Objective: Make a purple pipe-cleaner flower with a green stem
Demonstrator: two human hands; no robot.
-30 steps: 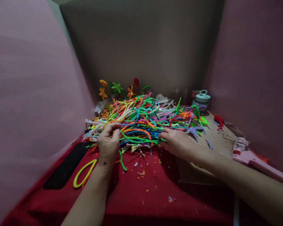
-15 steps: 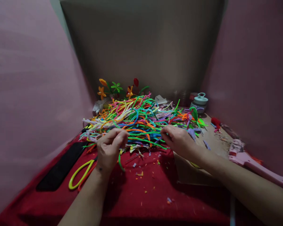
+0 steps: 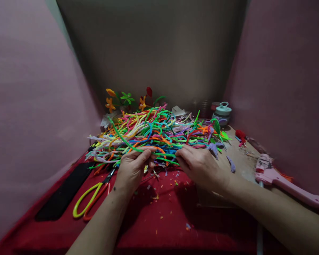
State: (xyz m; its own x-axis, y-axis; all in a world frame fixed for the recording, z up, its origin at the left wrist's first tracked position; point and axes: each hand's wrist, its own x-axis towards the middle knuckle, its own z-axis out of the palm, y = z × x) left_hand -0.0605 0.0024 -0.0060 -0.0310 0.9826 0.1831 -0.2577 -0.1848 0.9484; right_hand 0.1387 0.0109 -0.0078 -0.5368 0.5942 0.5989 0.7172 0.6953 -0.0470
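Observation:
A green pipe cleaner [image 3: 121, 137] rises from my left hand [image 3: 133, 166] up and to the left, curving over the pile. My left thumb and fingers pinch it. Its other stretch runs across to my right hand [image 3: 199, 164], whose fingers are closed at the tip, seemingly on the same strand. Just behind both hands lies a big heap of pipe cleaners [image 3: 149, 129] in many colours. Left of my left wrist are scissors [image 3: 81, 212] with yellow and orange handles, partly covered by my forearm.
A black phone [image 3: 63, 193] lies at the left on the red cloth [image 3: 159, 244], amid scattered fuzz scraps. On the right are a cardboard sheet [image 3: 241, 163] and a pink glue gun [image 3: 284, 180]. Fuzzy flowers [image 3: 127, 98] and a teal-lidded jar [image 3: 222, 112] stand behind.
My hands have come closer together. The green strand, which hung below my left hand, now sticks up to its left. The view has shifted slightly.

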